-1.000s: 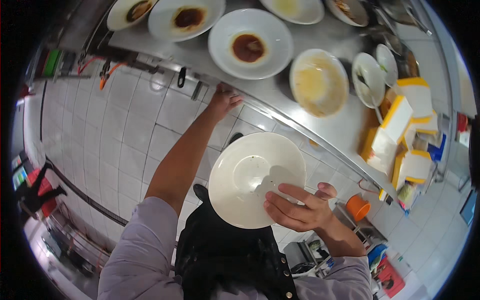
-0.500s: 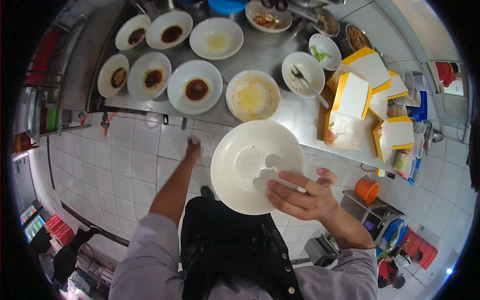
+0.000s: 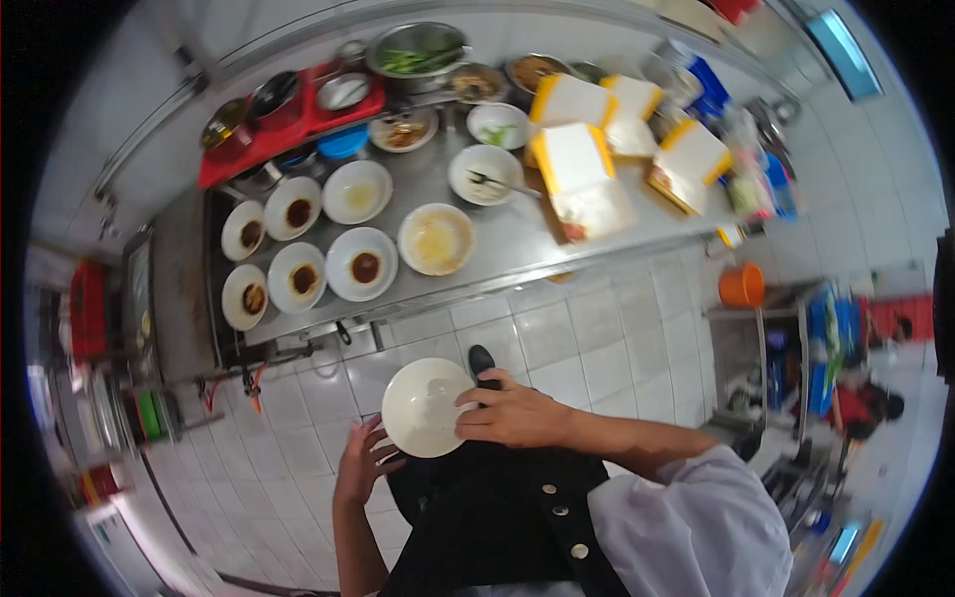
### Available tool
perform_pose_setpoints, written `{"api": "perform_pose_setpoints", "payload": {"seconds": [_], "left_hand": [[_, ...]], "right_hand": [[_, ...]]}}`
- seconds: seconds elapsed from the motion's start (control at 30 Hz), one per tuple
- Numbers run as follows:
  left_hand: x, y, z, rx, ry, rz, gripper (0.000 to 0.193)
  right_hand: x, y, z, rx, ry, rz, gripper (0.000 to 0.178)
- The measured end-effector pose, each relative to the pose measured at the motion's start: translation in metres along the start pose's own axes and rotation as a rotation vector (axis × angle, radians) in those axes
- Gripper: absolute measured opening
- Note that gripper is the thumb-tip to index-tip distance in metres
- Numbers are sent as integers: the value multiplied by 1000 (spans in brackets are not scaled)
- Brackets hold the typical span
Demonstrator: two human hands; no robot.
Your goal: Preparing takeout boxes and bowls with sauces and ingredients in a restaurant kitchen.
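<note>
Head view: white bowl (image 3: 426,406) is being held above the floor, at 6 o'clock from the counter (image 3: 517,239).
Right hand (image 3: 512,416): fingers are gripping the bowl's rim.
Left hand (image 3: 360,462): fingers are spreading loosely under its edge.
Risk: bowl is likely being tipped by the one-sided rim grip, and could slip.

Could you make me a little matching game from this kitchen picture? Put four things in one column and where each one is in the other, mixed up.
Things:
1. white bowl
2. red tray
3. orange bucket
4. green vegetables pan

Places:
A. far edge of the steel counter, behind the red tray
B. held by the right hand, left hand beside it
C. back left of the counter, carrying small pots
D. off the counter's right end, near a metal shelf

Pairs: 1-B, 2-C, 3-D, 4-A
</note>
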State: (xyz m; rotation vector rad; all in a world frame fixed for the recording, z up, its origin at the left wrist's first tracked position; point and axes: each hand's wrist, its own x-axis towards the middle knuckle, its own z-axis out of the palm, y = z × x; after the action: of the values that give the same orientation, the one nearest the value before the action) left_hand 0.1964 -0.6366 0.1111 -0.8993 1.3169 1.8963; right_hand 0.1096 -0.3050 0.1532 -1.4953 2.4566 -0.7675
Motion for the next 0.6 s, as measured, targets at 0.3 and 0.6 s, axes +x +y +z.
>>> {"api": "perform_pose_setpoints", "payload": {"seconds": [0.3, 0.6], "left_hand": [[90, -40, 99, -61, -434, -202, 69], [78, -89, 231, 161, -186, 368, 68]], "right_hand": [[-77, -37, 16, -151, 7, 73, 12], [-180, -23, -7, 16, 143, 379, 67]]}}
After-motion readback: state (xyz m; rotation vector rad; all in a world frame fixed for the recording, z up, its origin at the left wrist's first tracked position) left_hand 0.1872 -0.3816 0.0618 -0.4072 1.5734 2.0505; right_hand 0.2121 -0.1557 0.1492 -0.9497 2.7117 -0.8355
